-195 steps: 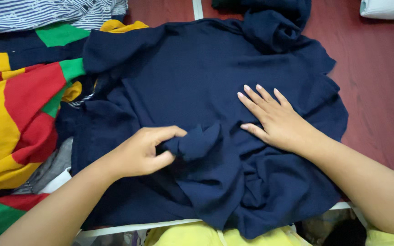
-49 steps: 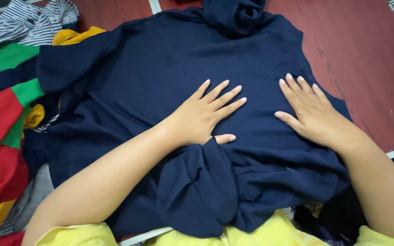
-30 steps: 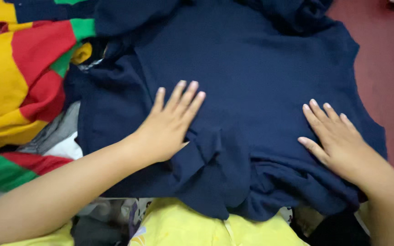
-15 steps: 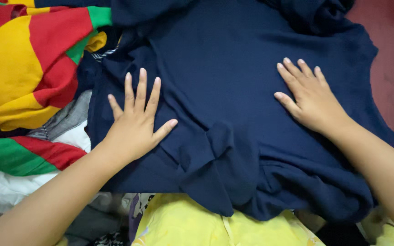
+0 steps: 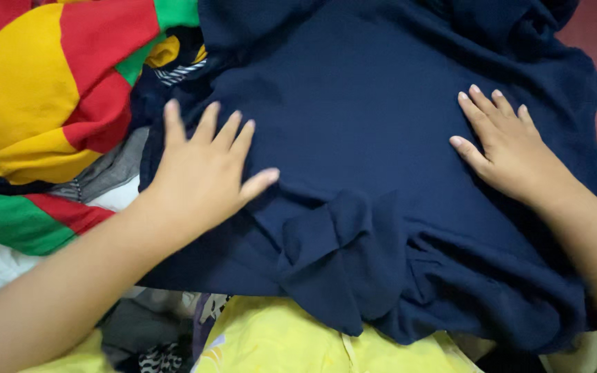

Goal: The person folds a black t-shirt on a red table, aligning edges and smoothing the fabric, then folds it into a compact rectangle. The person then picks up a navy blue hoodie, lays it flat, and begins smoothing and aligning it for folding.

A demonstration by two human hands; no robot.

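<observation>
Smoothing is the step in hand: the left hand [image 5: 198, 176] and right hand [image 5: 509, 152] lie open and flat, gripping nothing, on the navy garment [image 5: 361, 131] spread beside the striped cloth [image 5: 50, 103]. Bunched fabric at its near edge probably needs flattening next.

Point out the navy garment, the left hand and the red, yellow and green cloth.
navy garment [image 5: 381, 138]: head view, smooth middle of the fabric.
left hand [image 5: 198, 176]: head view, back of the hand.
red, yellow and green cloth [image 5: 29, 83]: head view, yellow patch.

Soft even light, slight blur
</observation>
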